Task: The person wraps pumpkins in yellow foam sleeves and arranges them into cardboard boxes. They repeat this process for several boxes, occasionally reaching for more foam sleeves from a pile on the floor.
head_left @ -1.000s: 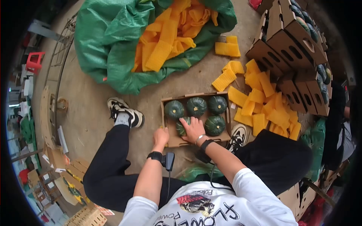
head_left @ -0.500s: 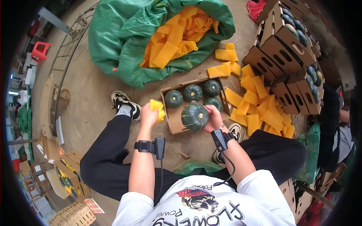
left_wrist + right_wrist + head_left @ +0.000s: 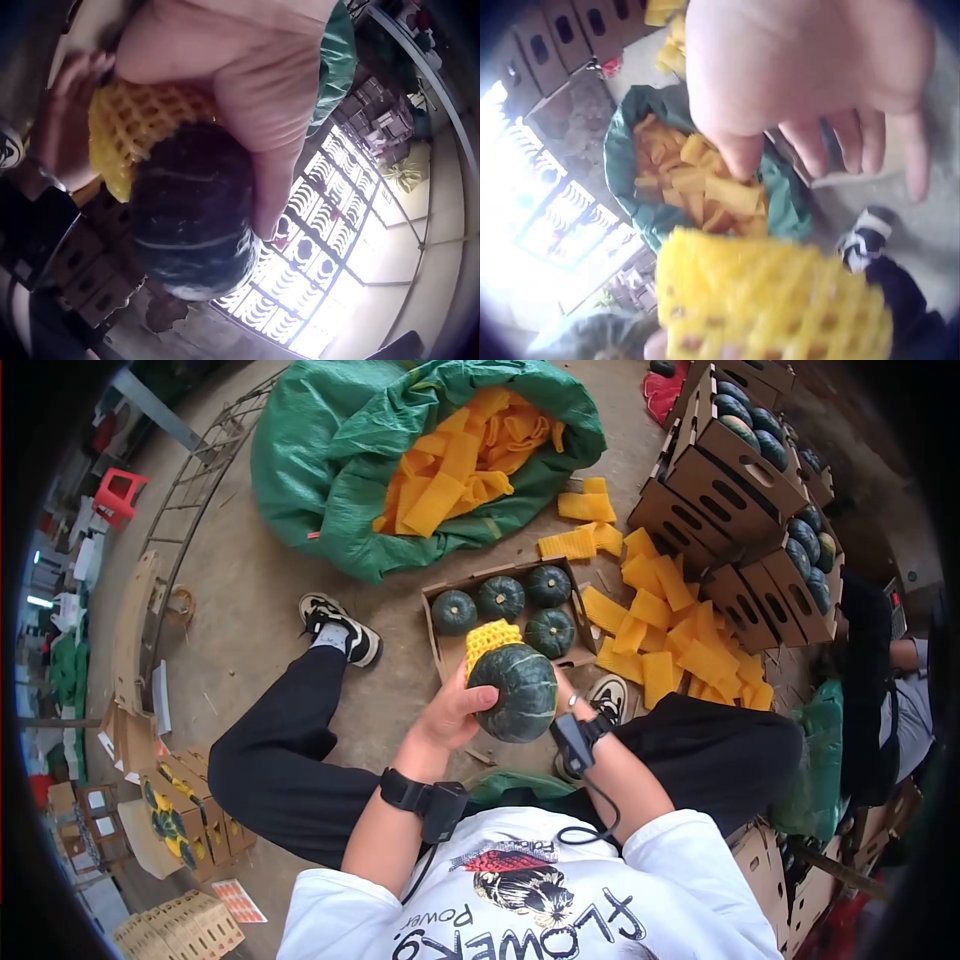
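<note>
A dark green kabocha squash (image 3: 514,695) is held up in front of the box, with a yellow foam net sleeve (image 3: 492,640) over its far end. My left hand (image 3: 453,712) grips the squash from the left, thumb lying across its side. In the left wrist view the net (image 3: 139,131) covers one end of the squash (image 3: 196,214), right under that palm. My right hand (image 3: 567,695) is beside the squash on the right, partly hidden behind it. In the right wrist view the right hand (image 3: 810,75) has its fingers extended, close above the net (image 3: 772,300).
A cardboard box (image 3: 440,645) with several squashes stands just beyond. Behind it sits a green sack (image 3: 330,480) of yellow nets. Loose nets (image 3: 680,630) lie on the floor to the right, beside stacked cartons (image 3: 715,510). Another person's arm (image 3: 905,653) is at far right.
My right hand has lifted a squash out of the box towards my body. My left hand brought the crumpled net over from the left and now grips the squash, the net on its far end.
</note>
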Demonstrator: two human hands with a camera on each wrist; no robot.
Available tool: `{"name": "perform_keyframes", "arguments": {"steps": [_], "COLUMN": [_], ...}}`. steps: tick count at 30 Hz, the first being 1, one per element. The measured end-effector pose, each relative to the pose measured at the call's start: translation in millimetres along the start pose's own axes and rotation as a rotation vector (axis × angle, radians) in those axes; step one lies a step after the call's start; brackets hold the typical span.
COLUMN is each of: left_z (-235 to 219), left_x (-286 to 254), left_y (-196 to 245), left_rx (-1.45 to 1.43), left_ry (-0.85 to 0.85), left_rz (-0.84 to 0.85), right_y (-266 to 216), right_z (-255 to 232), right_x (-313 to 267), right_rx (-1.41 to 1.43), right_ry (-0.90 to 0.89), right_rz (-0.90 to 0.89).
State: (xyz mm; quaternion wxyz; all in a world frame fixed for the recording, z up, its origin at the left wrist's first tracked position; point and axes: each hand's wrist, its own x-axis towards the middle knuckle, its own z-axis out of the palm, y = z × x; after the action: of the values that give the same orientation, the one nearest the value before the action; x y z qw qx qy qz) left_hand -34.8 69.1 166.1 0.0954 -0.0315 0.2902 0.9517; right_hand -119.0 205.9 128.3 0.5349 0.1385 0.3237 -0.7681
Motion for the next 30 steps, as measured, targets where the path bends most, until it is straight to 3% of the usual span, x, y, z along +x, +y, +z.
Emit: {"name": "perform_keyframes", "arguments": {"steps": [1,3,4,6,8,10,13,15,16,19,22,24,25,28,30], "left_z": [1.2,-1.2,-3.9,-12.3,-22.4,-24.1,-17.0,-22.7,-26.0,-31.3,-29.7,-30.0,-33.4,-39.8,-38.4], "left_x": [0.6,-2.4,-2.3,-0.8,7.3,8.1,4.4,3.8,4.2,7.8,11.0,11.4,10.0,6.6,3.7], "left_y": [-2.2,-2.0,1.2,0.0,-14.8,-21.6,-16.8,-21.0,-24.2,-29.8,-32.4,-34.8,-40.4,-33.2,-30.8], "left_rx": [-0.021,-0.057,-0.086,-0.091,0.588,0.754,0.422,0.430,0.434,0.494,0.424,0.397,0.561,0.351,0.388], "left_ry": [0.006,0.057,0.100,0.152,0.532,0.634,0.668,0.663,0.652,0.664,0.661,0.685,0.709,0.727,0.688], "left_rz": [-0.036,-0.060,-0.082,-0.089,0.181,0.262,0.260,0.253,0.255,0.235,0.204,0.218,0.199,0.078,0.033], "right_y": [11.4,36.6,13.8,-5.3,-17.4,-0.2,5.0,-0.1,-6.7,-10.7,3.4,8.8,18.9,21.7,19.4], "right_z": [-5.8,-25.5,-10.0,-54.8,-5.0,-3.7,-16.7,-22.5,-25.1,-36.8,-42.5,-28.8,-32.6,-22.4,-22.1], "right_x": [6.0,23.2,14.7,39.6,13.7,15.6,14.3,19.2,17.4,22.6,37.2,29.4,35.9,31.3,30.6], "right_rx": [-0.002,-0.399,0.015,-0.396,-1.215,-1.187,-1.182,-0.218,-0.187,-0.375,-0.221,0.183,0.282,0.368,0.385], "right_ry": [0.003,-0.133,-0.106,0.039,0.590,0.508,0.428,0.018,-0.069,0.080,-0.018,-0.183,-0.215,-0.213,-0.197], "right_rz": [0.002,-0.519,-0.218,-0.482,-0.900,-1.069,-0.885,-0.301,-0.239,-0.148,-0.273,-0.101,-0.095,-0.103,-0.097]}}
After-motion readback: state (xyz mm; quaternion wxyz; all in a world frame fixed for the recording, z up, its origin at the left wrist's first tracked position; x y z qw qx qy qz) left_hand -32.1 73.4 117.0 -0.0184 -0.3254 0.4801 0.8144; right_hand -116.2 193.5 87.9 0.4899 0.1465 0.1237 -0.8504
